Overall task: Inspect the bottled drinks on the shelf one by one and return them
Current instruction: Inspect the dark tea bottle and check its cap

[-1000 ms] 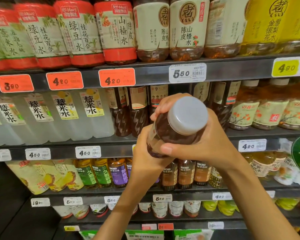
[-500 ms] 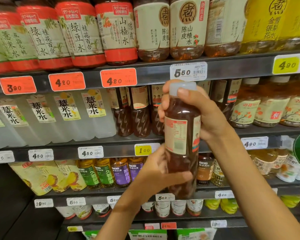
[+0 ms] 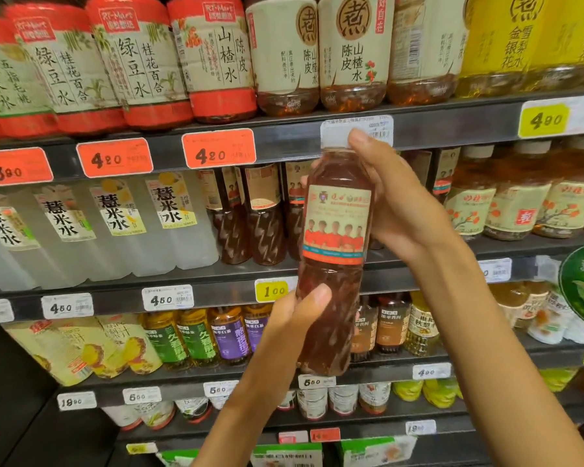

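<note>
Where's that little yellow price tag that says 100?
In the head view, the yellow 100 tag sits on the shelf rail left of centre, just left of the held brown bottle and above the left hand.

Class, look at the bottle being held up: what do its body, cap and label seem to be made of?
The held bottle looks like clear, glossy plastic: the dark reddish-brown drink shows through and light glints on its twisted ribs. Its cap seems matte, opaque pale grey plastic. The label appears to be a printed wrap, paper or film, I cannot tell which. The left hand grips low, the right hand high.
</note>
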`<state>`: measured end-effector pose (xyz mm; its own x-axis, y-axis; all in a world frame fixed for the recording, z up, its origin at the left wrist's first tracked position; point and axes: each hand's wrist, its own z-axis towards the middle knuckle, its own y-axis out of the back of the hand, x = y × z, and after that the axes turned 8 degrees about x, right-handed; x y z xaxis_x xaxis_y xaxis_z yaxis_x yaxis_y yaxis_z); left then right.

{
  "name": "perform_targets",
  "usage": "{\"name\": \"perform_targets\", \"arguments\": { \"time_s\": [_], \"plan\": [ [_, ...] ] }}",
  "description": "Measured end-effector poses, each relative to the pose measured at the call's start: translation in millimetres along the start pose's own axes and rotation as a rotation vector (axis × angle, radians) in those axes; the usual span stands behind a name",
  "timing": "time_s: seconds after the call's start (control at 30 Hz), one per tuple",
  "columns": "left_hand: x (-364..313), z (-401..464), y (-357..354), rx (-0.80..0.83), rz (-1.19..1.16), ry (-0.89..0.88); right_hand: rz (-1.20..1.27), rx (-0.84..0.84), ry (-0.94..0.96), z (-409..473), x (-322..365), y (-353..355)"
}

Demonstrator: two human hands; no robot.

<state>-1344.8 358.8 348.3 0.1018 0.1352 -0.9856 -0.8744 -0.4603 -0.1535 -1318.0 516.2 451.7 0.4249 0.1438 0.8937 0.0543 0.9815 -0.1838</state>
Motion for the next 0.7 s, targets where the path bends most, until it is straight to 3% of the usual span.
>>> {"name": "perform_targets", "arguments": {
  "time_s": [0.17, 0.3, 0.4, 0.53, 0.63, 0.7],
  "plan": [
    [1.8, -0.3, -3.9, 0.156, -0.17, 0.062, 0.227, 0.054, -0.026, 7.8, -8.1, -9.3],
    [2.6, 2.1, 1.9, -0.055, -0.072, 0.053, 0.111, -0.06, -0.014, 9.8, -7.7, -10.2],
    [-1.3, 2.7, 0.6, -0.081, 0.076, -0.014, -0.061, -0.128, -0.002, 8.9, -9.0, -12.9],
    [1.7, 6.8, -6.2, -0.205, 0.014, -0.003, -0.164, -0.077, -0.039, 4.1, -10.6, -14.7],
    [-1.7, 1.7, -5.2, -0.08, -0.226, 0.04, -0.039, -0.027, -0.062, 1.3, -11.9, -13.8],
    [-5.2, -2.5, -6.2, 0.072, -0.326, 0.064, 0.199, -0.002, -0.121, 2.3, -15.6, -16.6]
  ]
}}
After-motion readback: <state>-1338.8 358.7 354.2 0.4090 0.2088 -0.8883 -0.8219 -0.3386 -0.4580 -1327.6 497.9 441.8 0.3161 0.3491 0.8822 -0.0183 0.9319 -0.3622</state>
